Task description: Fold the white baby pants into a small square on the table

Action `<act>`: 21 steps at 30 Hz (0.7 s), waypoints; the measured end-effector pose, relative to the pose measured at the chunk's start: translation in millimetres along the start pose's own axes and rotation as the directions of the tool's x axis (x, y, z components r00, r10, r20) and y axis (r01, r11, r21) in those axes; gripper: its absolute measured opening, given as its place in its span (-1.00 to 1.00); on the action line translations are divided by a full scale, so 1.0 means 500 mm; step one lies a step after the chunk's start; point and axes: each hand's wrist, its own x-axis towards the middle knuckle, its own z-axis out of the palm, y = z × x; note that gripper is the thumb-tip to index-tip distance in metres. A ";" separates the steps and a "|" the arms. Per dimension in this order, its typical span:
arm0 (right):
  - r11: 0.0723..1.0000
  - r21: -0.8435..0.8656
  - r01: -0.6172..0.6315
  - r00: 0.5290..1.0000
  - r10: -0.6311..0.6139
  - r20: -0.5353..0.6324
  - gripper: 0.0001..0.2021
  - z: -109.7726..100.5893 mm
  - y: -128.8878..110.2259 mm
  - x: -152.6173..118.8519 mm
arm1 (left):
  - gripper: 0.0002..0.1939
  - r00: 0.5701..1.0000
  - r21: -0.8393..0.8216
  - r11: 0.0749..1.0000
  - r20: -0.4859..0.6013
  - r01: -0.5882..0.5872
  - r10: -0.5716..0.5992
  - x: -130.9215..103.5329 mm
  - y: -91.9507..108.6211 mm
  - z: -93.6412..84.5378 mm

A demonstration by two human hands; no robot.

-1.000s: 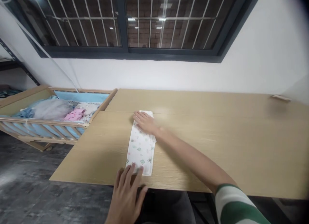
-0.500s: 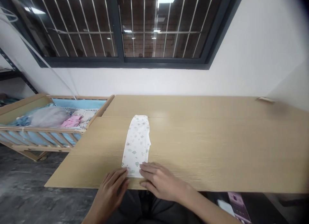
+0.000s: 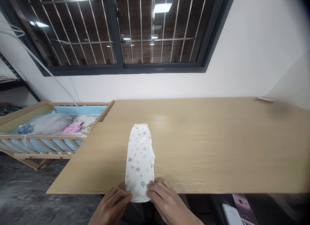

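A pair of white baby pants (image 3: 139,160) with a small green and grey print lies folded lengthwise on the wooden table (image 3: 205,150). Its near end hangs slightly past the table's front edge. My left hand (image 3: 113,202) pinches the near left corner, fingers closed on the cloth. On the opposite corner, my right hand (image 3: 166,199) grips the fabric with bent fingers. The thumbs are partly hidden, and the far end of the pants rests flat.
At the left stands a wooden crib (image 3: 43,139) with blue lining, holding pink and pale cloths. A barred window (image 3: 121,70) is set in the white wall behind the table. Below the table's right front edge are a white object (image 3: 232,215) and a purple box (image 3: 243,205).
The baby pants have slid toward me, so their near end now passes the table edge. My hands, flat on the cloth before, have closed on its corners. The view has shifted slightly.
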 end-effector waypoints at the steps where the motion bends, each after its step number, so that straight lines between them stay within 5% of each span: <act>1: 1.000 0.014 -0.013 1.000 0.013 -0.003 -0.62 -0.008 -0.009 -0.006 | -0.65 1.000 -0.041 0.999 -0.019 -0.020 0.020 0.006 0.011 -0.007; 6: 0.980 0.187 -0.062 0.998 0.065 -0.008 -0.78 -0.105 -0.052 0.009 | -0.71 0.996 -0.182 0.982 -0.049 0.059 -0.069 0.058 0.045 -0.064; 11: 0.937 0.347 -0.048 0.982 0.107 -0.153 -0.82 -0.184 -0.017 0.104 | -0.80 0.945 -0.190 0.950 -0.170 0.248 -0.280 0.164 -0.001 -0.108; 15: 0.926 0.357 -0.120 0.927 0.233 -0.293 -0.78 -0.185 0.071 0.219 | -0.74 0.888 -0.159 0.912 -0.215 0.379 -0.407 0.273 -0.088 -0.098; 21: 0.881 0.384 -0.276 0.857 0.407 -0.317 -0.83 -0.123 0.223 0.366 | -0.69 0.804 -0.028 0.804 0.024 0.594 -0.594 0.388 -0.213 -0.014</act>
